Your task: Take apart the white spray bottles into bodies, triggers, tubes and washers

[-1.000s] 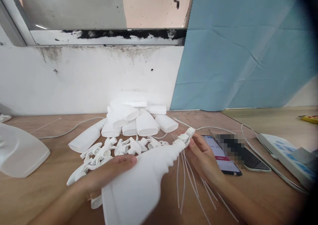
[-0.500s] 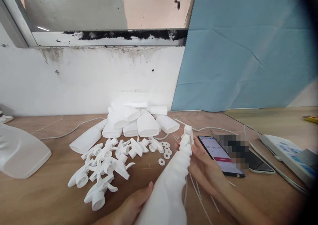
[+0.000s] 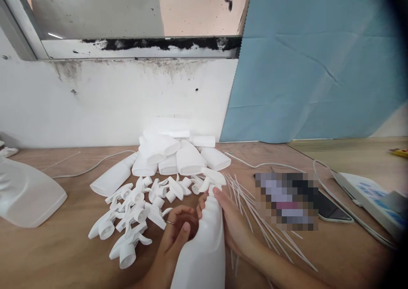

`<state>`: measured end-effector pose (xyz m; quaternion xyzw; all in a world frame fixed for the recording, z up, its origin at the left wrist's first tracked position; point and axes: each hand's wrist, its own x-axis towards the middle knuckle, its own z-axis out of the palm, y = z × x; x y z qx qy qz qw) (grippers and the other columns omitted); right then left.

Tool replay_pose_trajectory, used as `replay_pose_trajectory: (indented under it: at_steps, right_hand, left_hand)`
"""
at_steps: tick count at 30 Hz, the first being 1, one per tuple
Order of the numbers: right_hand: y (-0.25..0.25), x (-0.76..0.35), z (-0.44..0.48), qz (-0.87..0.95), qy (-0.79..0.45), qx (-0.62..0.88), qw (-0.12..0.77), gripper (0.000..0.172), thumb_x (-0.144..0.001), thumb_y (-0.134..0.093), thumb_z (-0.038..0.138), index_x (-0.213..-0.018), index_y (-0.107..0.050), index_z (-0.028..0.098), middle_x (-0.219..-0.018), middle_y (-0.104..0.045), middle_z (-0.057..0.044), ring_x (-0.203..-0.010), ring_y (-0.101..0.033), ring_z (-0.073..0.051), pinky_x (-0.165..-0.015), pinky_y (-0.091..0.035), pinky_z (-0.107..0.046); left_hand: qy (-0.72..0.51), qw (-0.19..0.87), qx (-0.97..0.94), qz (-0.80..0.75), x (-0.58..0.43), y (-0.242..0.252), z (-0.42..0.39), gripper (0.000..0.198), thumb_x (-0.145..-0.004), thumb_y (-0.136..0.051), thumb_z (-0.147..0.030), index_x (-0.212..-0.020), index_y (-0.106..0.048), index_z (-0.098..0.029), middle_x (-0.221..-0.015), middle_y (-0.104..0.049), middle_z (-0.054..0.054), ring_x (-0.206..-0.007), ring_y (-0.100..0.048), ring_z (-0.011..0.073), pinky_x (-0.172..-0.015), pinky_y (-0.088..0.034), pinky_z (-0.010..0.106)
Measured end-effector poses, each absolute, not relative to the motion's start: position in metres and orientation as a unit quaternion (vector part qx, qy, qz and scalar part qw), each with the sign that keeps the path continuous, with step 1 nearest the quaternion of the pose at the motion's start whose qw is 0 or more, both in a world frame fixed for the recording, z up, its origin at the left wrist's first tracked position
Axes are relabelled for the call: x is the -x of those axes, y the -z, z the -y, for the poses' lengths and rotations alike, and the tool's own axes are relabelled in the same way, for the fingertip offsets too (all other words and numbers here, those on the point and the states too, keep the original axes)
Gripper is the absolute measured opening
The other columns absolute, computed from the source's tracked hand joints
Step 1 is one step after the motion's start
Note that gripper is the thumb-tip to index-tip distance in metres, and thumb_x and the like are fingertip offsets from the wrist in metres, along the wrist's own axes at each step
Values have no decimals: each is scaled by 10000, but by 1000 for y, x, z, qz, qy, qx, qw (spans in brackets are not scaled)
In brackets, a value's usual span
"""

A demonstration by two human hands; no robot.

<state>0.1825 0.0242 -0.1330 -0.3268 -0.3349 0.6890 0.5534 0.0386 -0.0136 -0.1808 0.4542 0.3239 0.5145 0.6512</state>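
A white spray bottle (image 3: 204, 242) leans upright before me, with a white trigger spray head (image 3: 215, 177) seated on its neck and pointing right. My right hand (image 3: 228, 214) wraps round the neck just below the head, its fingertips showing on the left side. Beside the bottle's left shoulder, my left hand (image 3: 175, 233) is curved with thumb and fingers apart, nothing visible in it; a ring is on one finger. Left of the hands lies a pile of loose white trigger spray heads (image 3: 137, 212).
White bottles (image 3: 191, 158) are heaped against the wall. A larger bottle (image 3: 32, 195) lies at far left. Thin white tubes (image 3: 267, 225) spread right of my right arm. Two phones (image 3: 334, 210), partly blurred, a power strip (image 3: 372, 199) and a white cable lie further right.
The bottle has come more upright, and its spray head now points right. My left hand has left the bottle's side and moved up beside its shoulder. My right hand stays at the neck.
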Motion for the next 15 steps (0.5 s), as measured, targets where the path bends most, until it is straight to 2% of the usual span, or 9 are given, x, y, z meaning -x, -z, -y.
replay_pose_trajectory:
  at_steps: [3, 6, 10, 15]
  right_hand:
    - [145, -176, -33, 329, -668, 381, 548, 363, -749, -652, 540, -781, -490, 217, -620, -624, 17, -424, -515, -122, -426, -397, -252]
    - [154, -172, -40, 352, -633, 431, 538, 321, -720, -695, 488, -777, -538, 215, -565, -605, 39, -413, -495, -122, -435, -384, -257]
    - [160, -172, -41, 362, -610, 441, 550, 341, -695, -715, 473, -873, -614, 199, -657, -651, 11, -566, -578, -166, -535, -423, -279]
    - [160, -174, -37, 351, -668, 398, 522, 369, -737, -663, 513, -891, -598, 185, -746, -684, -10, -561, -584, -149, -536, -423, -272]
  left_hand:
    - [-524, 601, -500, -337, -31, 170, 13, 343, -918, -456, -426, -1220, -468, -265, -1218, -516, 79, -1152, -486, 241, -945, -410, 366]
    - [-494, 553, -574, -348, -26, 162, 13, 307, -917, -471, -396, -1196, -513, -275, -1431, -307, 58, -1287, -371, 261, -1038, -364, 380]
    - [-470, 512, -609, -381, -24, 163, 13, 340, -912, -494, -367, -1247, -501, -309, -1501, -170, 33, -1269, -416, 264, -1062, -367, 388]
    - [-460, 449, -653, -401, -20, 167, 10, 391, -920, -479, -346, -1312, -469, -347, -1552, -60, -5, -1325, -359, 272, -1091, -351, 397]
